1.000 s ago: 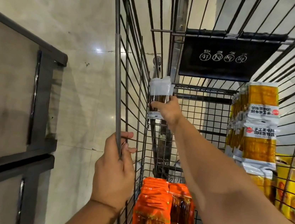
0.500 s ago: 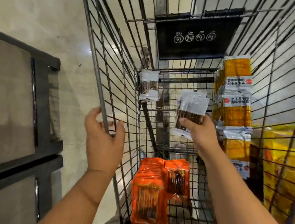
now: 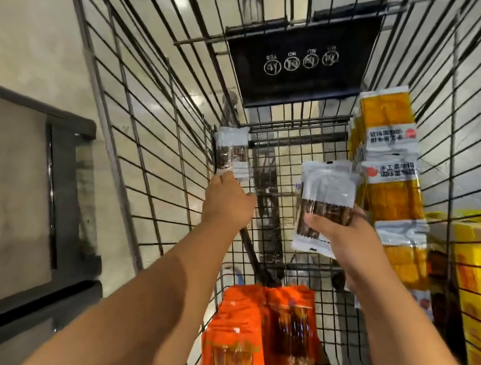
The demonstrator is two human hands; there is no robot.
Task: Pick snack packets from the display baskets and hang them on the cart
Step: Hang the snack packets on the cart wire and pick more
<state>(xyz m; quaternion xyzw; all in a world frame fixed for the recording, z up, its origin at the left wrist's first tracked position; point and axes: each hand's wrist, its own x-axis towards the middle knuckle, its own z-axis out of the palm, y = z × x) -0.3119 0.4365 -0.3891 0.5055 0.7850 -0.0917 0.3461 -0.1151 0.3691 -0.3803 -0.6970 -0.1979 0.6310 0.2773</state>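
Observation:
My right hand (image 3: 338,230) grips a small stack of white snack packets (image 3: 324,189) with brown sticks inside, held up in the middle of the wire cart (image 3: 155,129). One white packet (image 3: 232,151) hangs on the cart's left wall near the far corner. My left hand (image 3: 227,202) reaches inside the cart and touches the bottom of that hanging packet; its fingers are hidden behind the back of the hand. Yellow packets (image 3: 387,158) hang in a column on the right wall. Orange packets (image 3: 256,339) hang low at the near side.
A black sign flap (image 3: 302,59) with white icons hangs on the cart's far end. Yellow boxes (image 3: 480,290) stand outside the cart on the right. A dark metal frame (image 3: 59,190) stands on the pale floor to the left.
My left hand let go of the cart's left rim and reached in to the hanging white packet. My right hand drew back toward the middle with the stack of white packets.

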